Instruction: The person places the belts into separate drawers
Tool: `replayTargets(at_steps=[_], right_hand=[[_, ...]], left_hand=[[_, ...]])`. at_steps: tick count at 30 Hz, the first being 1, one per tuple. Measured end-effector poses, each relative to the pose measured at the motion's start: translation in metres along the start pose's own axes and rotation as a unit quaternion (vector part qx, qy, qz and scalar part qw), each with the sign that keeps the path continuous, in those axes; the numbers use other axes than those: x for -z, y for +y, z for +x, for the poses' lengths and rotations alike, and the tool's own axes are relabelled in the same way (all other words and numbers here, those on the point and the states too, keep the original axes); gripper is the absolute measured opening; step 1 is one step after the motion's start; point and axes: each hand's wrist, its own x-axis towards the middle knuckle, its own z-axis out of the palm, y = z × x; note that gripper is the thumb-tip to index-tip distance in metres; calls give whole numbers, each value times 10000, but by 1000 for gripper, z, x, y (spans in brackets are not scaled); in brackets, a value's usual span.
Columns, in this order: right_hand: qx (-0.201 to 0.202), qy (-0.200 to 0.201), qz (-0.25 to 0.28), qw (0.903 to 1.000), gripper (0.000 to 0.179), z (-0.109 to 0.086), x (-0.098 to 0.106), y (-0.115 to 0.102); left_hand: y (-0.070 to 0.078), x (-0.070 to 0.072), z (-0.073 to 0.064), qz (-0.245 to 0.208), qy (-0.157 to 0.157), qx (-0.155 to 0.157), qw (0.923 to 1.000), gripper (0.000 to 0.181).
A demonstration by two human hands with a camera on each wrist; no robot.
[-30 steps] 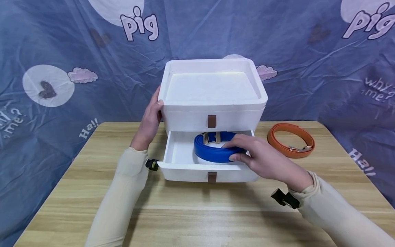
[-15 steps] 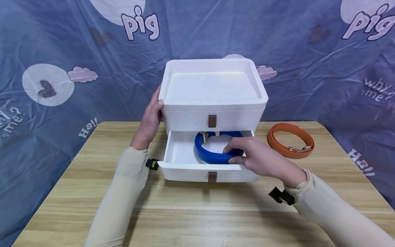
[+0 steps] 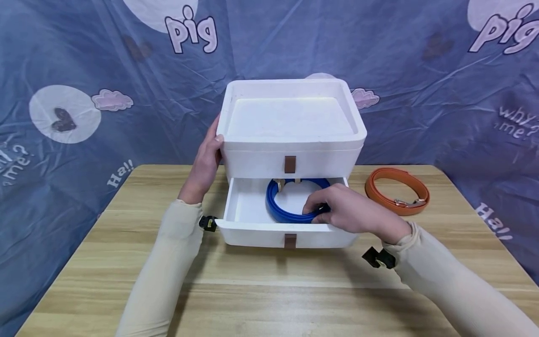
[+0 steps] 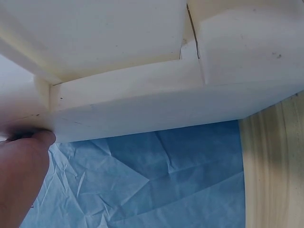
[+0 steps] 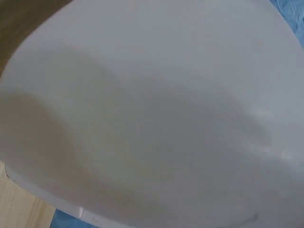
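Note:
A blue coiled belt point(image 3: 290, 217) with gold-coloured metal parts lies in the pulled-out lower drawer point(image 3: 248, 227) of a white two-tier drawer box point(image 3: 252, 161). Over the drawer's right front, my right hand point(image 3: 351, 210) pinches the near side of the coil, thumb in front and fingers reaching inside the loop. Against the box's upper left side rests my left hand point(image 3: 204, 164), its thumb at the front corner. The left wrist view shows my left thumb point(image 4: 35, 147) touching the white wall point(image 4: 128, 114). A white surface point(image 5: 156, 118) fills most of the right wrist view, hiding the right fingers.
An orange coiled belt point(image 3: 397, 189) with a silver buckle lies on the wooden table point(image 3: 269, 290), right of the box. The upper drawer point(image 3: 324, 164) is closed, under a shallow top tray point(image 3: 290, 117). A blue printed cloth point(image 3: 269, 37) hangs behind.
The blue belt has gone lower and flatter into the drawer, with my right hand following it down and slightly left. My left hand stays at the box's side.

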Motion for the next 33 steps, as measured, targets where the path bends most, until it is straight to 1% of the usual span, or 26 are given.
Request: replayTargets(at_steps=[5, 9, 22, 27, 33], right_hand=[[112, -269, 13, 9996, 19, 4, 2, 2], [111, -402, 38, 9991, 19, 5, 2, 3], [-24, -524, 176, 9985, 19, 5, 2, 4], [30, -392, 179, 9991, 17, 4, 1, 5], [129, 139, -82, 9998, 12, 1, -3, 4]], left_hand=[[0, 1, 0, -10, -8, -21, 10000, 60], [0, 1, 0, -14, -23, -18, 10000, 60], [-1, 0, 1, 54, -15, 15, 10000, 60], [-1, 2, 0, 100, -37, 21, 9999, 60], [3, 3, 0, 274, -4, 150, 9995, 61]])
